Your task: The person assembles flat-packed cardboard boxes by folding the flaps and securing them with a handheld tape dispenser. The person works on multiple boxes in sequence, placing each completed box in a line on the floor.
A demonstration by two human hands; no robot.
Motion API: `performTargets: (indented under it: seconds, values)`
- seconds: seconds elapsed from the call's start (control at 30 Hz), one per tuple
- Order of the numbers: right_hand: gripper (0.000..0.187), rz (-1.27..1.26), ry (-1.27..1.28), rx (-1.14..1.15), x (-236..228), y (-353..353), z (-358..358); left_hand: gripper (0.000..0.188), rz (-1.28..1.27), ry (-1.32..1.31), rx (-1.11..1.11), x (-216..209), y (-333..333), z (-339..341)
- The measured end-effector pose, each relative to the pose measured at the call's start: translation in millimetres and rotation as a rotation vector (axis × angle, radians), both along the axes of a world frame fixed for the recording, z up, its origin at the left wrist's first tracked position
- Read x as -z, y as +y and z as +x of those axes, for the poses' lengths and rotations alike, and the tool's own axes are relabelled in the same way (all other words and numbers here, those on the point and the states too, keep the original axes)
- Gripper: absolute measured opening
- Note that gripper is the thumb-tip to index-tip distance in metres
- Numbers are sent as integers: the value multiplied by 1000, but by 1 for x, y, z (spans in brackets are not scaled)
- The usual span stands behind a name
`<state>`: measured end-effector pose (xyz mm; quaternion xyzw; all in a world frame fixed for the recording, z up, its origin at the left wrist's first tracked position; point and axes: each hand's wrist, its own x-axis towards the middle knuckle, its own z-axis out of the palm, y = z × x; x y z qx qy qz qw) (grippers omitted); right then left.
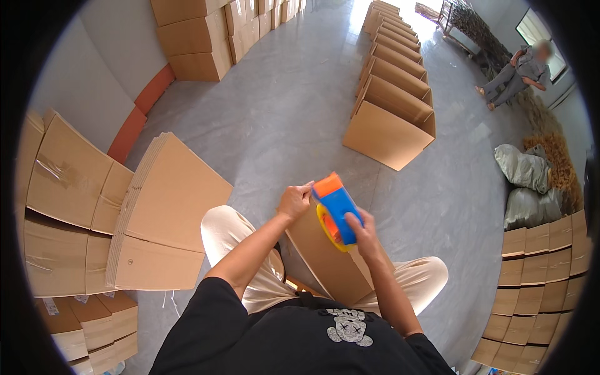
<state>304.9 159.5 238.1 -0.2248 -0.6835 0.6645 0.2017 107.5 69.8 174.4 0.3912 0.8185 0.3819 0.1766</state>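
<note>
1. Black shirt (269, 340) nearest; carton (337, 275) between trouser legs (226, 234), tape dispenser (342, 214) above it.
2. Right hand (367, 236): fingers curled round dispenser. Left hand (294, 203): fingers bunched beside its orange end; pinch indeterminable.
3. Judged: carton light, crushable, hold edges; dispenser rigid, grip blue body.

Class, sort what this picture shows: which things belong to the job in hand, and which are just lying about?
In the job:
tape dispenser, in the right hand
carton between the legs, left hand by its far end
probably: flat-carton stack; row of cartons

Lying about, apparently:
pale sacks
brown heap beside them
</note>
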Motion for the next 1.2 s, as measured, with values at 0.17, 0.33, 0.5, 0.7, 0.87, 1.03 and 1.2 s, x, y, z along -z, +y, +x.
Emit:
performTargets:
  seconds: [0.17, 0.33, 0.5, 0.7, 0.87, 1.03, 1.2]
  values:
    - [39, -92, -76, -97, -11, -6, 6, 27, 259, 232, 1, 37, -6, 0]
    - [37, -166, -1, -89, -6, -7, 19, 26, 498, 202, -207, 23, 0, -2]
    - [36, -106, 32, -75, -14, -11, 15, 27, 107, -1224, -132, -26, -11, -14]
    - [39, -102, -63, -53, -15, -8, 6, 24, 271, -1185, -30, 15, 8, -20]
    - [43, 15, -216, -87, -23, -6, 29, 12, 282, -622, -46, 45, 29, -74]
    - [43, -147, -388, -95, -39, -9, 74, 12, 54, -293, -218, 78, 27, -137]
    - [40, -89, -407, -57, -17, -9, 84, 18, -51, -602, 17, 182, 20, -89]
